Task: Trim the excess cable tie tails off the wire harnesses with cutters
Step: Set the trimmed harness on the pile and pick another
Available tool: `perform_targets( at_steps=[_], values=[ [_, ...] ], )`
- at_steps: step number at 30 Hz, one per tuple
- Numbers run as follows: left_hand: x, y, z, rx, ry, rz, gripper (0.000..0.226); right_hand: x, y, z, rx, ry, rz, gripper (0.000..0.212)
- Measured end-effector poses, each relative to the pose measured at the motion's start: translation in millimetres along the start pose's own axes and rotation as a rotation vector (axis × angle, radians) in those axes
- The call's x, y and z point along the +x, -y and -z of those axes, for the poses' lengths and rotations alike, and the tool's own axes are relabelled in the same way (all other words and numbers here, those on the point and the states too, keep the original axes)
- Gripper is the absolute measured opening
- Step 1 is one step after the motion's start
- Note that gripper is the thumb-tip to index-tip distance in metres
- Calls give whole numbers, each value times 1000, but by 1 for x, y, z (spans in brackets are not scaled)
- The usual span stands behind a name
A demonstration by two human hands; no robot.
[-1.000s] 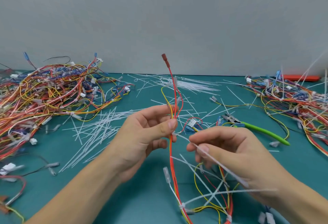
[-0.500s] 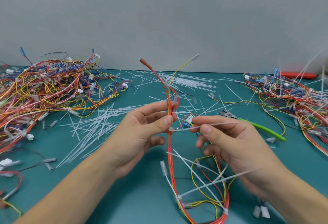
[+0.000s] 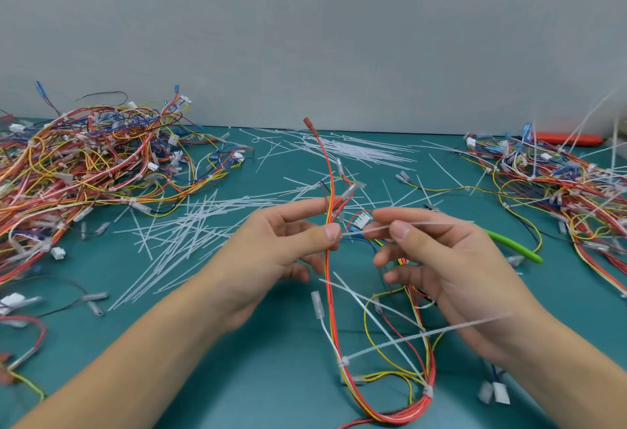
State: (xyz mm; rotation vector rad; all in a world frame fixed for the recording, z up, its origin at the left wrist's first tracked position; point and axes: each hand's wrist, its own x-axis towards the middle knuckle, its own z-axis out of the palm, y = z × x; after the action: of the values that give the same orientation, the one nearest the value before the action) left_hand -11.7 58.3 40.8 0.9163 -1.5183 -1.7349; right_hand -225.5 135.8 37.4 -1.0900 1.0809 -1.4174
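Observation:
A red, yellow and orange wire harness [image 3: 330, 293] hangs in front of me over the green table. My left hand [image 3: 281, 252] pinches its wires between thumb and forefinger just below several clear terminals. A white cable tie tail [image 3: 373, 229] sticks out sideways from that spot, and my right hand [image 3: 437, 259] pinches it between thumb and forefinger. Lower down, more long white tie tails [image 3: 407, 337] jut from the harness. The green-handled cutters [image 3: 515, 247] lie on the table behind my right hand, partly hidden by it.
A big heap of harnesses [image 3: 84, 163] lies at the left, another heap [image 3: 559, 180] at the right with untrimmed tails sticking up. Cut white tie tails [image 3: 190, 235] litter the middle of the mat. An orange tool [image 3: 570, 139] lies by the wall at far right.
My right hand has drawn the tie tail from slanting down-right to lying level, stretched rightward. The harness top has swayed and the yellow lead that rose beside it has dropped.

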Motion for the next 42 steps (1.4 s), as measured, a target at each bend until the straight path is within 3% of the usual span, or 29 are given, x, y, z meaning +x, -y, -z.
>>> perform_targets(
  at_steps=[6,21,25,32,42],
  values=[
    [0,0,3,-27,-73,2,46,0,1,0,9,-3,-7,29],
    [3,1,9,-2,-49,33,28,1,11,2,43,-155,26,27],
    [5,2,10,0,-41,37,27,-1,11,-1,54,-95,27,17],
    [4,2,8,4,-60,17,31,-5,8,-7,80,176,1,12],
    [2,4,5,-18,-48,5,29,-6,9,-10,139,250,-38,23]
  ],
)
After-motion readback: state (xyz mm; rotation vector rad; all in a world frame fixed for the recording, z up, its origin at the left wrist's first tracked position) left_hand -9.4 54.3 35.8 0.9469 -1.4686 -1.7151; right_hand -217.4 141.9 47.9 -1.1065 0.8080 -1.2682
